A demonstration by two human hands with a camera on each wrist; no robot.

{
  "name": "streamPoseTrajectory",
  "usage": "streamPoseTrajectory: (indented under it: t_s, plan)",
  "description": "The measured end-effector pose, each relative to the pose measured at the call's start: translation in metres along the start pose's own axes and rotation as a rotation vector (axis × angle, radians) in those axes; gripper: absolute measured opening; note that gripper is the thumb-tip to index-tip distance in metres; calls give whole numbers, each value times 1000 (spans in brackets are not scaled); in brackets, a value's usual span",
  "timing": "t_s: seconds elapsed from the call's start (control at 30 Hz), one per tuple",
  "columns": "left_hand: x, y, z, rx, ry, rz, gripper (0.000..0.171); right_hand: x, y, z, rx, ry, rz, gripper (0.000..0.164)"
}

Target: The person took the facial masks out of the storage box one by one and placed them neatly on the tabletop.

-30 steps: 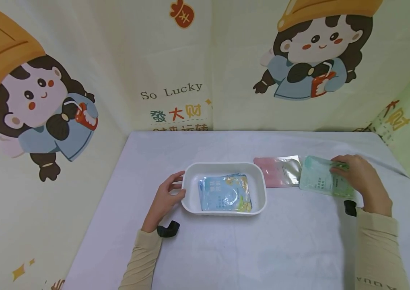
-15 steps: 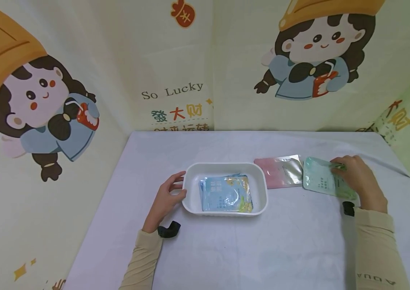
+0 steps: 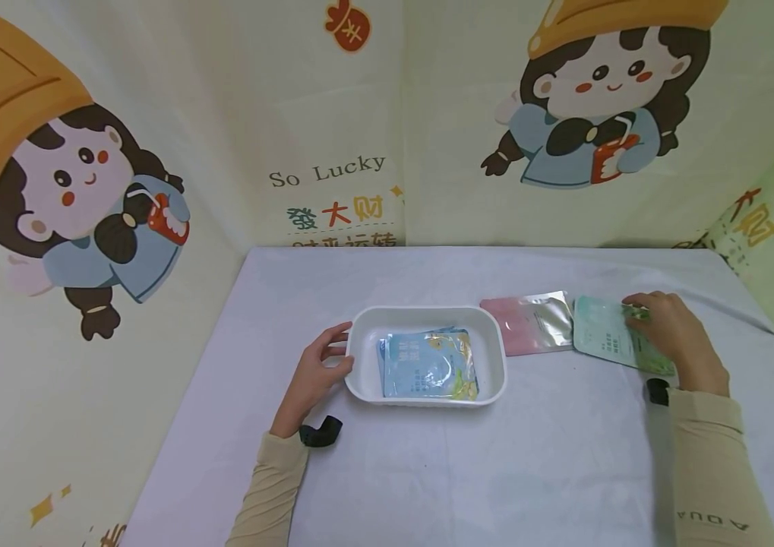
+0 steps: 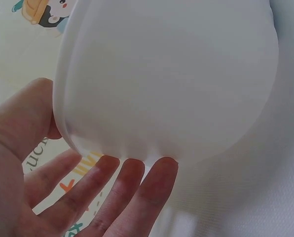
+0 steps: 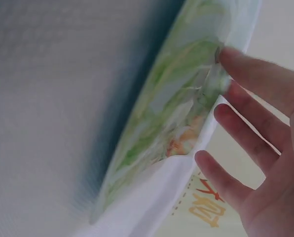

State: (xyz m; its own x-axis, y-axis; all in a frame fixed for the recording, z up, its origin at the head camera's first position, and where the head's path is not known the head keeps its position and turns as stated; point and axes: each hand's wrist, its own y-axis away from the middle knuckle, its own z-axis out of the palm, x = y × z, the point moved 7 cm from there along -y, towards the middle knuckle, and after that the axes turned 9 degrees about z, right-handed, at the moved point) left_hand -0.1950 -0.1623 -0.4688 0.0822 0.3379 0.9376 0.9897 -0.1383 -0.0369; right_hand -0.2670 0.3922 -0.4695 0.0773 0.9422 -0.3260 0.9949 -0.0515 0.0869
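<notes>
The green packet (image 3: 603,332), partly under the right hand (image 3: 679,332), is pinched by thumb and fingers. The white tray (image 3: 363,368), just right of the left hand (image 3: 311,372), is touched by spread fingers.

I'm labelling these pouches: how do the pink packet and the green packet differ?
The pink packet is pink and silver; the green packet is pale mint with a greener end. The right hand touches the green packet, not the pink packet. The pink packet lies nearer the white tray than the green packet. Both are outside the tray.
</notes>
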Motion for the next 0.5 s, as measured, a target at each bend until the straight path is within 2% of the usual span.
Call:
streamPoseTrajectory:
  t_s: [0.17, 0.37, 0.5]
  plan:
    - [-15, -3, 0, 5, 13, 17, 60, -2, 4, -3, 11, -1, 17, 40]
    - [-17, -2, -1, 7, 18, 36, 59, -16, 8, -4, -9, -5, 7, 42]
    - [-16, -2, -1, 14, 12, 50, 59, -30, 10, -7, -4, -9, -43, 44]
